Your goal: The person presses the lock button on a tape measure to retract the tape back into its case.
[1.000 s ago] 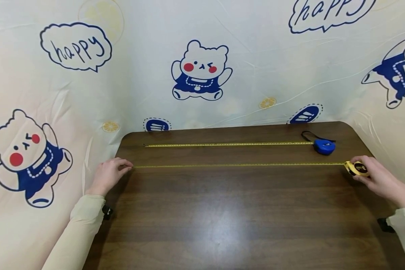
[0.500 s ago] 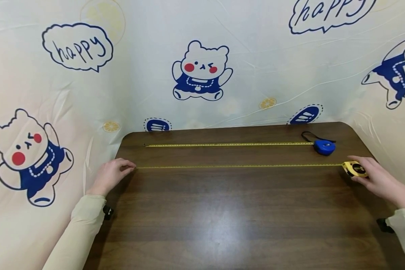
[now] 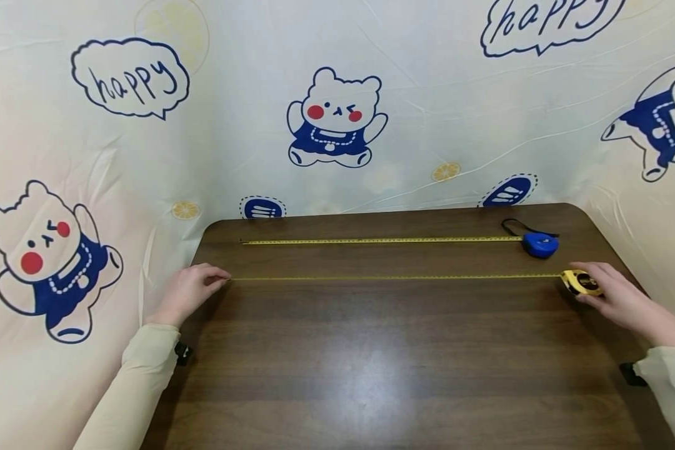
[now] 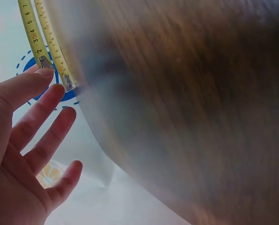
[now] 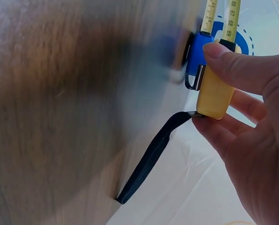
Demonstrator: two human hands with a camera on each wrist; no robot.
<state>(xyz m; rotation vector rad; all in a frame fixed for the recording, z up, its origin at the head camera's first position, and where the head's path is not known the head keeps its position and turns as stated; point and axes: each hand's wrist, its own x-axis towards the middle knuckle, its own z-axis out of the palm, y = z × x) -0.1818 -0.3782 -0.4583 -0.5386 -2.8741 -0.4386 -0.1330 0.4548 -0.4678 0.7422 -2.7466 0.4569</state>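
While both hands hold the yellow tape measure [image 3: 587,284], its case sits nearer the wearer than the blue tape measure [image 3: 540,245] and slightly to the right of it. Right hand [image 3: 624,301]: also on the near right of the blue tape measure; thumb on one side of the yellow case, fingers on the other, gripping it between them. Left hand [image 3: 182,292]: well left of the blue tape measure; thumb and a mostly hidden finger pinch the metal end [image 4: 44,62] of the yellow blade [image 3: 396,277]; the other three fingers are extended and spread apart. Yellow blade: straight from hand to hand, roughly parallel to the blue tape measure's drawn-out blade [image 3: 382,240], which lies leftward along the brown tabletop [image 3: 371,350]. Yellow blade touching the tabletop: cannot tell.
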